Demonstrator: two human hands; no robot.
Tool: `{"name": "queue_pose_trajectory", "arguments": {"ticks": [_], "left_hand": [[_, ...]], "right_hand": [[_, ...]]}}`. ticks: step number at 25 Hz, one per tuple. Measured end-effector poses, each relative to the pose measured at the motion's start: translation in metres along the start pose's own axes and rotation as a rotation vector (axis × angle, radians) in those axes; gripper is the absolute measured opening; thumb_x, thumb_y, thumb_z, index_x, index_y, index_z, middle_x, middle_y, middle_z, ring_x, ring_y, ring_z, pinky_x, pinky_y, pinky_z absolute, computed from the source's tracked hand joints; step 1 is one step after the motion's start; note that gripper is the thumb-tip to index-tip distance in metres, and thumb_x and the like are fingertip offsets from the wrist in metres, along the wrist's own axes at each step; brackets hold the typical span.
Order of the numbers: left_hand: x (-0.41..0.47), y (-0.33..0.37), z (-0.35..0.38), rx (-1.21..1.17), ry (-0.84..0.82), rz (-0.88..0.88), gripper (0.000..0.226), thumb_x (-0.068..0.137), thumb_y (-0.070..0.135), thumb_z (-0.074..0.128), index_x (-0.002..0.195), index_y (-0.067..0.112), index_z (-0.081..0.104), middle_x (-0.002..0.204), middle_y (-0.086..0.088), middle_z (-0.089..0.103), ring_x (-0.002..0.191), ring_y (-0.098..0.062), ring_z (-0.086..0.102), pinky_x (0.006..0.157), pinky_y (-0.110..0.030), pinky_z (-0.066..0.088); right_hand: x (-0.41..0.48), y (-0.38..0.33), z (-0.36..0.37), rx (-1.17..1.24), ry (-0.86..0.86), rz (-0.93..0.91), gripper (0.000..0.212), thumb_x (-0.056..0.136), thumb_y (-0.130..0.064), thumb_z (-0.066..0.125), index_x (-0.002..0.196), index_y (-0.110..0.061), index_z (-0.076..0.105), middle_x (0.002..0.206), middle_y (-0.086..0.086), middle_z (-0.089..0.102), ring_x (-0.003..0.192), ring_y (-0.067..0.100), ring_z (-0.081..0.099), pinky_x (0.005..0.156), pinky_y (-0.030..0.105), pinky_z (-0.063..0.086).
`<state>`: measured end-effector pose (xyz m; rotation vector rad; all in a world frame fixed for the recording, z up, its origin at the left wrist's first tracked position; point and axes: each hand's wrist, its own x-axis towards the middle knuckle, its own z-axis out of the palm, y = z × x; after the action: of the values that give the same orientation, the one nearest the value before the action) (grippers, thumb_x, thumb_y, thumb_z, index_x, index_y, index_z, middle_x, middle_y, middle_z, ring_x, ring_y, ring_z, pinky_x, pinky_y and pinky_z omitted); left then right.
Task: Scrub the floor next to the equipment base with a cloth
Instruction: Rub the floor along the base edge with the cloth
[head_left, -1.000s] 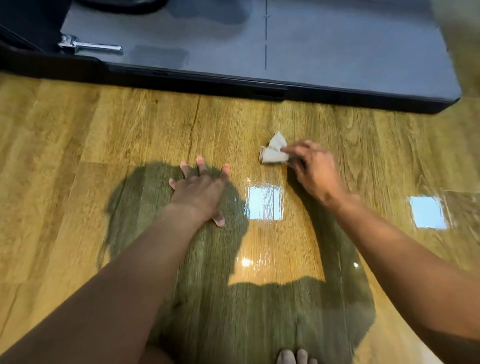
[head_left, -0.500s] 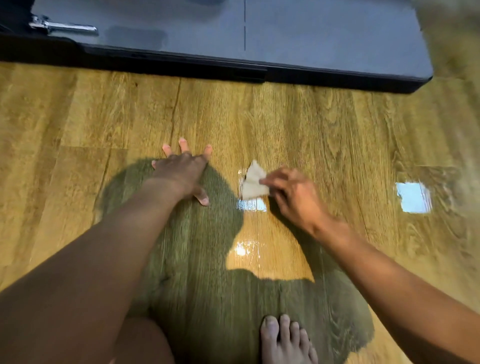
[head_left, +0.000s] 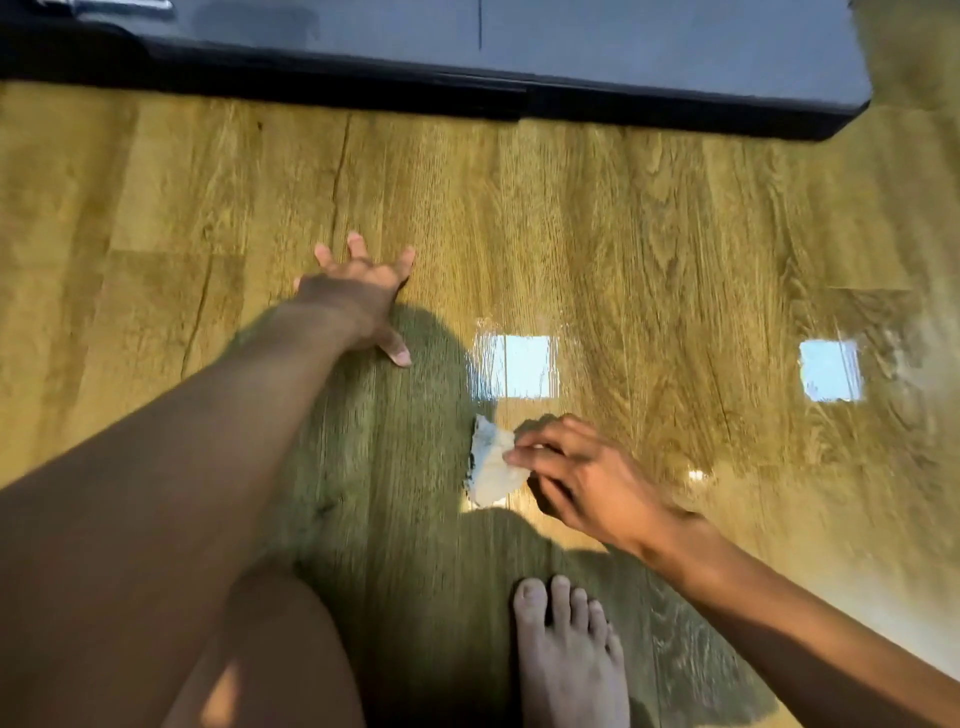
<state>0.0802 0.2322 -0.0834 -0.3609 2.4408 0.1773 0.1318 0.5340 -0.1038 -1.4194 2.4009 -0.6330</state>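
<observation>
Head view. Pinched between thumb and curled fingertips of the right hand (head_left: 582, 478): the small pale cloth (head_left: 491, 462), flat on the wooden floor (head_left: 623, 234), well short of the equipment base (head_left: 519, 57), near the bare foot (head_left: 566, 654). Long axis roughly toward the base, bulk of it just left of the fingers. Left hand (head_left: 353, 296) nearer the base, splayed flat on the floor, fingers apart, holding nothing. Likely calls for a stroke toward the base edge.

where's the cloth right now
In the head view the cloth is on the floor just below centre, pinched by the right hand, between the bright reflection above it and the bare foot below, well clear of the base.
</observation>
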Motion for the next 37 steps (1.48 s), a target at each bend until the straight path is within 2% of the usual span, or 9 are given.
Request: {"name": "queue_pose_trajectory", "arguments": {"ticks": [5, 11, 15, 20, 26, 30, 33, 35, 37], "left_hand": [[-0.002, 0.001, -0.001, 0.017, 0.016, 0.003, 0.128, 0.060, 0.050, 0.082, 0.148, 0.043, -0.011, 0.157, -0.013, -0.018, 0.141, -0.047, -0.007, 0.108, -0.063, 0.021], [-0.003, 0.003, -0.002, 0.042, 0.002, -0.008, 0.127, 0.061, 0.047, 0.083, 0.149, 0.040, -0.008, 0.157, -0.014, -0.018, 0.142, -0.047, -0.006, 0.107, -0.063, 0.022], [-0.001, 0.012, -0.010, 0.114, 0.005, 0.055, 0.121, 0.066, 0.050, 0.080, 0.152, 0.027, -0.002, 0.159, -0.011, -0.011, 0.144, -0.039, -0.001, 0.111, -0.058, 0.023], [0.009, 0.025, -0.009, 0.068, 0.041, 0.072, 0.119, 0.063, 0.068, 0.071, 0.147, 0.045, -0.010, 0.159, -0.006, -0.015, 0.143, -0.045, 0.002, 0.111, -0.057, 0.017], [0.010, 0.038, -0.020, 0.152, 0.059, 0.061, 0.126, 0.058, 0.068, 0.074, 0.150, 0.039, -0.007, 0.159, -0.015, -0.003, 0.141, -0.042, 0.016, 0.112, -0.052, 0.021], [0.009, 0.039, -0.015, 0.143, 0.074, 0.077, 0.127, 0.058, 0.065, 0.076, 0.151, 0.036, -0.006, 0.158, -0.017, -0.001, 0.138, -0.047, 0.023, 0.110, -0.055, 0.025], [0.013, 0.039, -0.015, 0.122, 0.046, 0.052, 0.128, 0.058, 0.063, 0.078, 0.150, 0.037, -0.007, 0.158, -0.018, -0.005, 0.138, -0.052, 0.017, 0.109, -0.056, 0.025], [0.014, 0.040, -0.015, 0.120, 0.032, 0.048, 0.127, 0.059, 0.063, 0.077, 0.149, 0.038, -0.009, 0.158, -0.018, -0.007, 0.137, -0.054, 0.012, 0.109, -0.057, 0.026], [0.015, 0.040, -0.016, 0.113, 0.028, 0.048, 0.127, 0.060, 0.063, 0.076, 0.149, 0.039, -0.011, 0.157, -0.018, -0.007, 0.137, -0.055, 0.010, 0.109, -0.056, 0.024]], "right_hand": [[0.031, 0.020, -0.015, -0.065, 0.096, 0.168, 0.033, 0.082, -0.006, 0.058, 0.112, -0.014, 0.068, 0.108, 0.008, 0.065, 0.097, 0.025, 0.061, 0.080, 0.042, 0.055], [-0.034, 0.010, -0.012, -0.004, 0.036, 0.021, 0.032, 0.081, -0.002, 0.059, 0.108, -0.014, 0.070, 0.108, 0.006, 0.065, 0.095, 0.019, 0.061, 0.084, 0.026, 0.050], [0.013, 0.039, -0.031, -0.088, 0.111, 0.217, 0.035, 0.076, 0.004, 0.068, 0.107, -0.012, 0.071, 0.107, 0.010, 0.067, 0.097, 0.027, 0.062, 0.085, 0.032, 0.049], [-0.021, 0.029, -0.019, 0.071, 0.089, 0.169, 0.029, 0.080, -0.009, 0.052, 0.100, -0.015, 0.073, 0.107, 0.001, 0.067, 0.100, 0.017, 0.060, 0.094, 0.027, 0.043], [0.073, 0.093, -0.055, -0.041, 0.170, 0.364, 0.034, 0.086, -0.002, 0.057, 0.113, -0.020, 0.067, 0.119, 0.000, 0.060, 0.111, 0.014, 0.055, 0.096, 0.021, 0.040], [0.049, 0.071, -0.037, -0.015, 0.199, 0.350, 0.034, 0.079, 0.003, 0.063, 0.106, -0.016, 0.070, 0.108, 0.003, 0.065, 0.104, 0.018, 0.057, 0.096, 0.032, 0.041], [0.070, 0.091, -0.050, -0.051, 0.171, 0.276, 0.035, 0.081, 0.003, 0.061, 0.109, -0.015, 0.069, 0.113, 0.004, 0.065, 0.105, 0.020, 0.059, 0.095, 0.023, 0.039], [0.112, 0.118, -0.069, -0.121, 0.180, 0.325, 0.035, 0.086, 0.001, 0.056, 0.115, -0.017, 0.066, 0.121, 0.003, 0.062, 0.111, 0.020, 0.059, 0.094, 0.010, 0.033], [0.140, 0.131, -0.078, -0.130, 0.200, 0.395, 0.037, 0.090, -0.002, 0.053, 0.120, -0.021, 0.063, 0.129, 0.000, 0.058, 0.119, 0.018, 0.055, 0.099, 0.010, 0.029]]}}
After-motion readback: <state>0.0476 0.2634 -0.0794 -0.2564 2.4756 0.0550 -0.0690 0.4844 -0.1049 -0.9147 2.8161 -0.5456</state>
